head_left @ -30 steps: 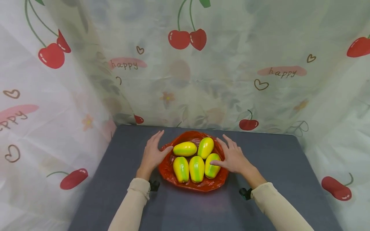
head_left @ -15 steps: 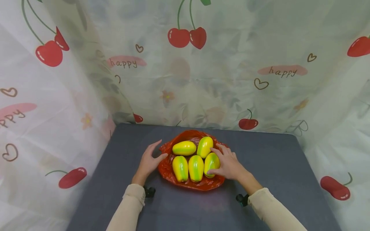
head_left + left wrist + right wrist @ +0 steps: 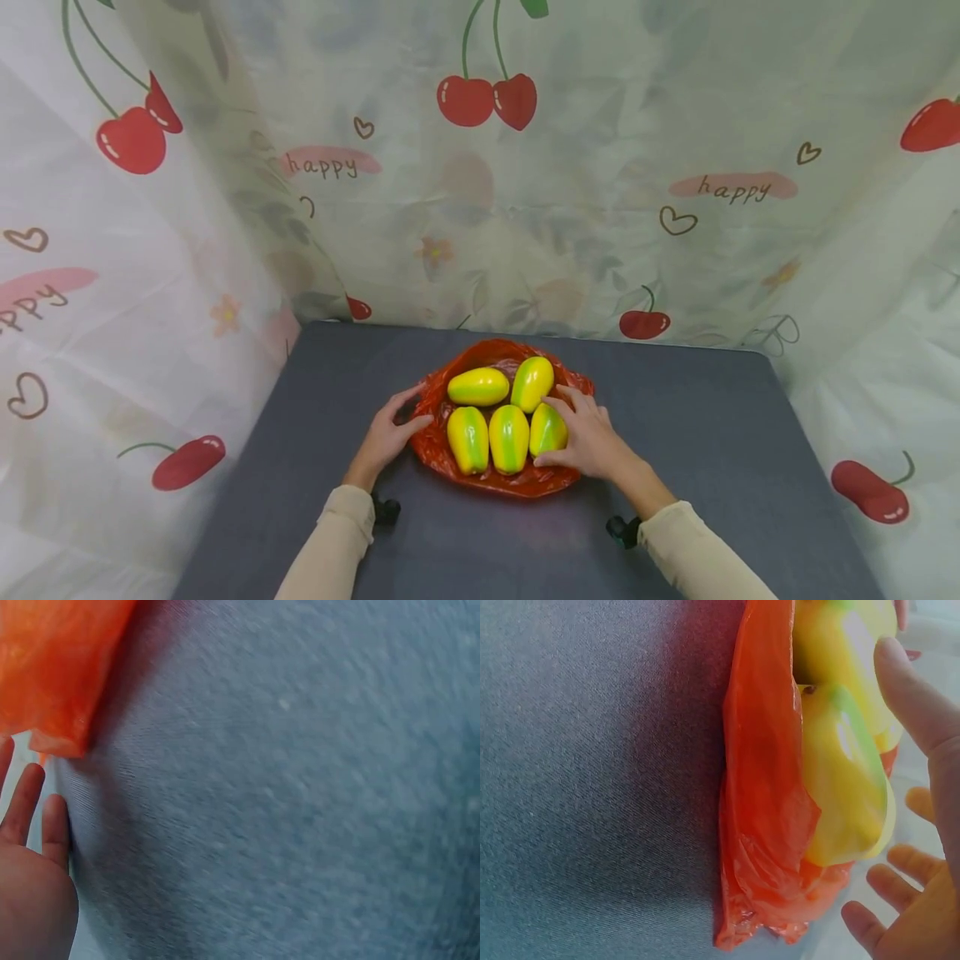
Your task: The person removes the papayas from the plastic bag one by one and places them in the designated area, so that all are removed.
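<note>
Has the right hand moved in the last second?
Yes. In the head view, against the table, the right hand has shifted to the person's left and closer to their body.

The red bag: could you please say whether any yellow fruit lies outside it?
No, all five visible yellow fruits lie in the red bag.

Table (image 3: pixel 697 408): dark grey, fine woven-looking grain in the wrist views, edges running wider toward the near side, far right corner rounded. One item directly on it: a red plastic bag (image 3: pixel 517 487), crinkled, mouth open upward, set toward the far edge, slightly left of middle. Faint pinkish cast on the grey just near of the bag (reflection, by the look of it).
</note>
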`<state>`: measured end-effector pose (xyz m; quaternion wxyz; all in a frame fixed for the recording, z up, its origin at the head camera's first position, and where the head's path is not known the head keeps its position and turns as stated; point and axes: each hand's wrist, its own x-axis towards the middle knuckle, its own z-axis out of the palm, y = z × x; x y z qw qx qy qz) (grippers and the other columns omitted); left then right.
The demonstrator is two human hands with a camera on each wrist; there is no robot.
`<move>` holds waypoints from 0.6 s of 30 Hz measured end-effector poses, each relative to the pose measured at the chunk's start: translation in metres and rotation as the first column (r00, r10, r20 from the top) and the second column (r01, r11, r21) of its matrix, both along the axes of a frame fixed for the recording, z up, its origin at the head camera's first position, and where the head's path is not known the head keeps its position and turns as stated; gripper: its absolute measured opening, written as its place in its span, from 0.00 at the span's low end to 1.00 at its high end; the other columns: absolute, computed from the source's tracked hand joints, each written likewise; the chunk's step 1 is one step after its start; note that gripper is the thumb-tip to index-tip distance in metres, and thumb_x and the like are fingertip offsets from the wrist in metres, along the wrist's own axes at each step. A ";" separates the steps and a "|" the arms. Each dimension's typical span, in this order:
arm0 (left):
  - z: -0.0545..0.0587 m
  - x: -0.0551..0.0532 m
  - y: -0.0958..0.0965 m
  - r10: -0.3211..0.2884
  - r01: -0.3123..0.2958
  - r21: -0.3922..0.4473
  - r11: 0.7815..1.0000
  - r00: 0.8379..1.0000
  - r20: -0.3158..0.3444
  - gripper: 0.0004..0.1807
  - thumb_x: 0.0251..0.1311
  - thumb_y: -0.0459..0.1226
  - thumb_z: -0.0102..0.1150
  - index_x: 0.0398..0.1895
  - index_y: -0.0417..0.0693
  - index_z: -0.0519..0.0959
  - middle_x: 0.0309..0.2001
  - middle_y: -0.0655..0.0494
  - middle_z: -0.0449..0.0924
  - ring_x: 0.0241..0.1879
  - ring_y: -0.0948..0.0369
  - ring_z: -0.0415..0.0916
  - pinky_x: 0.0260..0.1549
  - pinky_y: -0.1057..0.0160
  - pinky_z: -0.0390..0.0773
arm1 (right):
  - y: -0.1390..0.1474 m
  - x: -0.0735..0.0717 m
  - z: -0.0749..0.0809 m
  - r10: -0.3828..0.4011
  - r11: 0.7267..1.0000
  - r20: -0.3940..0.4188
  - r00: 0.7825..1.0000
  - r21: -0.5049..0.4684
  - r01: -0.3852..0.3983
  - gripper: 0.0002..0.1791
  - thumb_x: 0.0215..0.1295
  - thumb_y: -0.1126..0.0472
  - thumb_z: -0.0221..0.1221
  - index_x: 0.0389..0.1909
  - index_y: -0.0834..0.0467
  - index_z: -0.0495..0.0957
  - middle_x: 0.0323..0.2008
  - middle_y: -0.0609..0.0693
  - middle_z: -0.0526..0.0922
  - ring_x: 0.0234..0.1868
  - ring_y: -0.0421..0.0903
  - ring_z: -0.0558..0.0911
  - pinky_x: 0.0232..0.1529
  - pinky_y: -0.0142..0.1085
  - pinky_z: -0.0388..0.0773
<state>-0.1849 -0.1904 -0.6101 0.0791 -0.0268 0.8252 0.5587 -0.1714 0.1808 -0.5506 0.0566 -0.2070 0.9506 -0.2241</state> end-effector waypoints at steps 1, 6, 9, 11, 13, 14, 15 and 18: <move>-0.001 0.000 -0.001 -0.002 0.002 0.004 1.000 1.000 -0.001 0.33 0.62 0.53 0.68 0.71 0.74 0.70 0.74 0.58 0.66 0.75 0.50 0.61 0.75 0.41 0.62 | 0.000 0.001 -0.001 0.000 1.000 -0.003 1.000 -0.001 0.000 0.53 0.46 0.35 0.75 0.73 0.50 0.68 0.76 0.58 0.60 0.71 0.60 0.63 0.58 0.57 0.65; -0.006 0.002 -0.004 0.004 -0.003 0.045 0.999 1.000 -0.006 0.33 0.61 0.53 0.68 0.71 0.71 0.72 0.73 0.57 0.70 0.74 0.52 0.64 0.74 0.43 0.63 | 0.000 0.002 -0.004 0.005 1.000 -0.028 1.000 -0.010 -0.005 0.53 0.46 0.37 0.76 0.73 0.50 0.69 0.75 0.58 0.62 0.70 0.60 0.64 0.55 0.56 0.66; -0.007 0.002 -0.006 0.008 -0.008 0.072 0.997 1.000 0.009 0.32 0.62 0.52 0.68 0.71 0.70 0.72 0.73 0.58 0.71 0.75 0.53 0.63 0.75 0.44 0.63 | -0.002 0.003 -0.005 0.013 1.000 -0.024 1.000 -0.009 -0.013 0.52 0.46 0.37 0.76 0.73 0.50 0.69 0.75 0.58 0.61 0.70 0.60 0.64 0.54 0.54 0.65; -0.008 0.001 -0.007 0.004 -0.005 0.070 0.998 1.000 0.023 0.32 0.62 0.52 0.67 0.71 0.70 0.72 0.74 0.58 0.70 0.76 0.53 0.62 0.76 0.44 0.61 | -0.003 0.004 -0.005 0.016 1.000 -0.015 1.000 -0.005 -0.016 0.52 0.47 0.37 0.76 0.73 0.50 0.69 0.76 0.57 0.61 0.70 0.60 0.64 0.54 0.54 0.65; -0.008 0.001 -0.008 0.002 -0.004 0.072 0.997 0.999 0.037 0.32 0.63 0.53 0.67 0.71 0.70 0.72 0.74 0.58 0.70 0.77 0.53 0.61 0.77 0.44 0.60 | -0.003 0.004 -0.005 0.017 1.000 -0.004 1.000 -0.001 -0.017 0.51 0.47 0.38 0.76 0.73 0.49 0.69 0.76 0.58 0.61 0.70 0.60 0.63 0.54 0.53 0.64; -0.008 0.000 -0.009 0.002 -0.005 0.070 0.998 0.999 0.041 0.32 0.63 0.53 0.66 0.71 0.70 0.72 0.74 0.57 0.70 0.77 0.53 0.61 0.77 0.43 0.59 | -0.003 0.005 -0.005 0.016 1.000 -0.002 1.000 0.002 -0.016 0.51 0.47 0.38 0.76 0.73 0.49 0.69 0.76 0.58 0.61 0.70 0.60 0.63 0.55 0.53 0.64; -0.008 0.000 -0.009 0.002 -0.005 0.069 0.998 0.999 0.046 0.32 0.63 0.53 0.66 0.71 0.70 0.72 0.74 0.57 0.70 0.77 0.53 0.61 0.77 0.43 0.59 | -0.004 0.005 -0.005 0.014 1.000 0.000 1.000 0.007 -0.014 0.51 0.47 0.38 0.76 0.73 0.49 0.69 0.76 0.58 0.61 0.70 0.60 0.63 0.55 0.53 0.64; -0.009 -0.001 -0.009 0.002 -0.005 0.061 0.998 0.998 0.058 0.31 0.63 0.54 0.66 0.71 0.70 0.72 0.74 0.58 0.70 0.77 0.53 0.60 0.77 0.44 0.59 | -0.004 0.005 -0.006 0.011 1.000 0.002 1.000 0.018 -0.011 0.50 0.47 0.40 0.77 0.73 0.49 0.69 0.76 0.59 0.61 0.70 0.61 0.62 0.55 0.54 0.64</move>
